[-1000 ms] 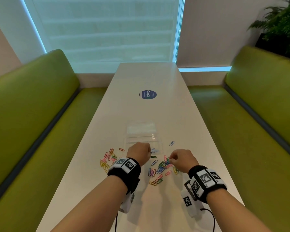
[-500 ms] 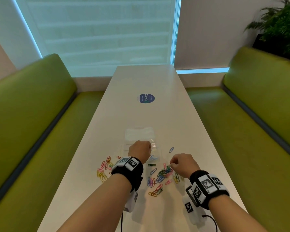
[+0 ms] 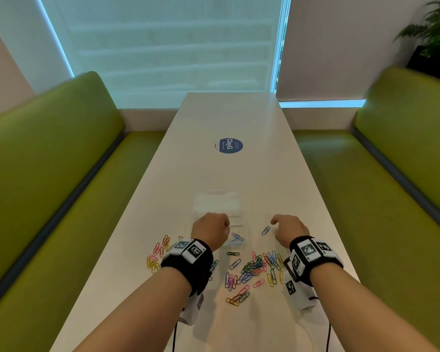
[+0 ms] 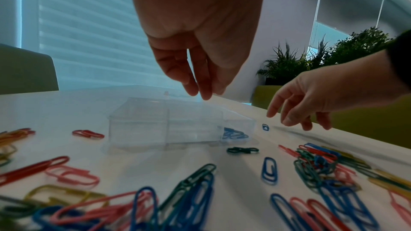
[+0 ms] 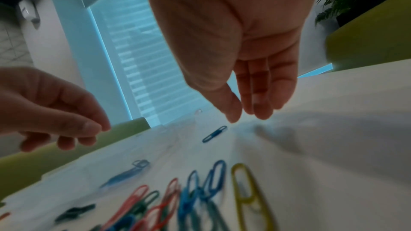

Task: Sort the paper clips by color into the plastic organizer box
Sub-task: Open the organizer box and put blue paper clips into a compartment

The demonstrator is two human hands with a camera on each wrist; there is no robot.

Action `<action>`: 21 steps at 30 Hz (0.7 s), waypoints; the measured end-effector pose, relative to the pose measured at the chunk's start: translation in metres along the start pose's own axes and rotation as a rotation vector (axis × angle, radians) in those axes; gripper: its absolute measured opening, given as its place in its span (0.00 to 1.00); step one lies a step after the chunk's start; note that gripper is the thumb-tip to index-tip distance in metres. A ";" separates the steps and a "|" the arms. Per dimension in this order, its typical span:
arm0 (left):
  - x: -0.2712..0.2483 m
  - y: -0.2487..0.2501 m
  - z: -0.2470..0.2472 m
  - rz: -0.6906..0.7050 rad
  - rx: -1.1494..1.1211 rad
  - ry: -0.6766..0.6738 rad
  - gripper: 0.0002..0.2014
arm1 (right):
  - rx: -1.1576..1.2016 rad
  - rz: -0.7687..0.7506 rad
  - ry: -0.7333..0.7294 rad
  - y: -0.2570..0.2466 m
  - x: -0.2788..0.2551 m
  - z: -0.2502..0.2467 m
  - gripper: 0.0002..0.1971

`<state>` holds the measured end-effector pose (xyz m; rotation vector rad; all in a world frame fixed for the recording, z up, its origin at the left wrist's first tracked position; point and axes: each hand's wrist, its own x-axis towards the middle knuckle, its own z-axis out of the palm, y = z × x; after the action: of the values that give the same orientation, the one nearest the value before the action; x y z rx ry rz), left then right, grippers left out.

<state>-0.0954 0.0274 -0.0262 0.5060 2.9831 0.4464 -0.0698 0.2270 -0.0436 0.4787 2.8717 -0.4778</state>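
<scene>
Both our hands were empty, fingers loosely curled: left hand point(image 3: 210, 228) over the organizer box point(image 4: 177, 124), right hand point(image 3: 288, 228) just right of a lone blue clip point(image 3: 265, 230), lying near-left to far-right, nearer our right.

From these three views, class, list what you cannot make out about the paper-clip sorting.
- Head view: the left hand covers part of the clear organizer box, so its dividers and contents are partly hidden.
- Left wrist view: the nearest paper clips are blurred and cut off by the bottom edge.
- Right wrist view: the clips below the right hand are motion-blurred, uncountable.
</scene>
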 end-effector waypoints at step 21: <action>-0.002 -0.010 0.001 -0.021 -0.012 -0.052 0.12 | 0.059 0.039 -0.193 -0.009 0.016 0.004 0.11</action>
<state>-0.0963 0.0181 -0.0297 0.4778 2.9309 0.4424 -0.0876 0.2224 -0.0483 0.4698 2.6653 -0.5703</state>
